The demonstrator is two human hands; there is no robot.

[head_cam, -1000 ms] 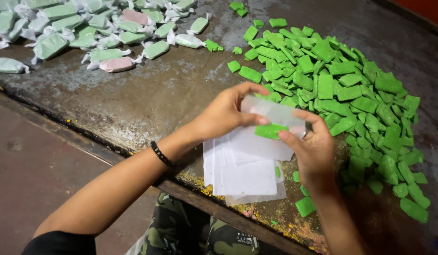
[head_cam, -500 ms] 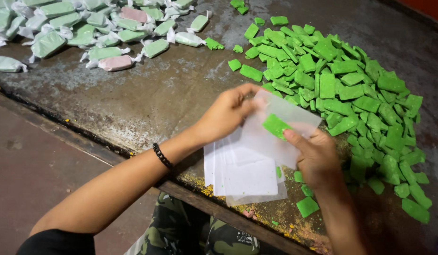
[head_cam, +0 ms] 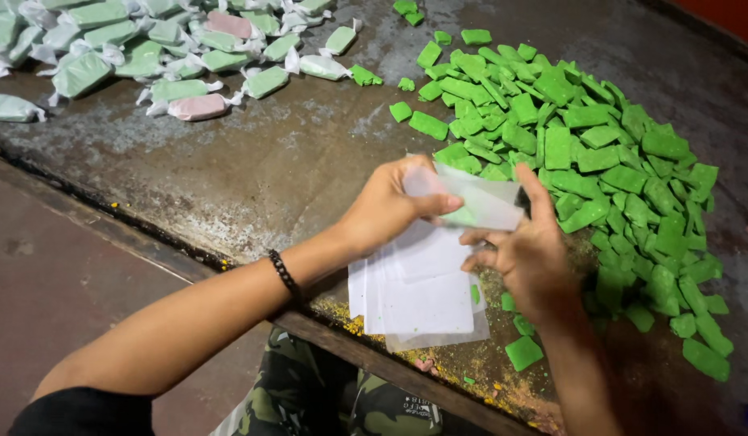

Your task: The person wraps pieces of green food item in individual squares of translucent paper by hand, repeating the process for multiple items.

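1. Far left, top: heap of wrapped pieces, pale green in twisted white paper, a pink one at its near edge, all on the dark, stained table.
2. Lower left: bare forearm with a black bead bracelet at the wrist, crossing the table's edge.
3. Centre: left hand closed in a pinch on one end of a translucent wrapper sheet, thumb on top.
4. Inside that sheet: a green piece, seen dimly through the paper, lifted above the table.
5. Beneath both hands: stack of blank white paper squares lying flat near the table's front edge.
6. Right of centre: right hand, fingers curled, index fingertip pressed on the sheet's other end.
7. Right: wide pile of unwrapped green pieces, a few strays near the front edge.
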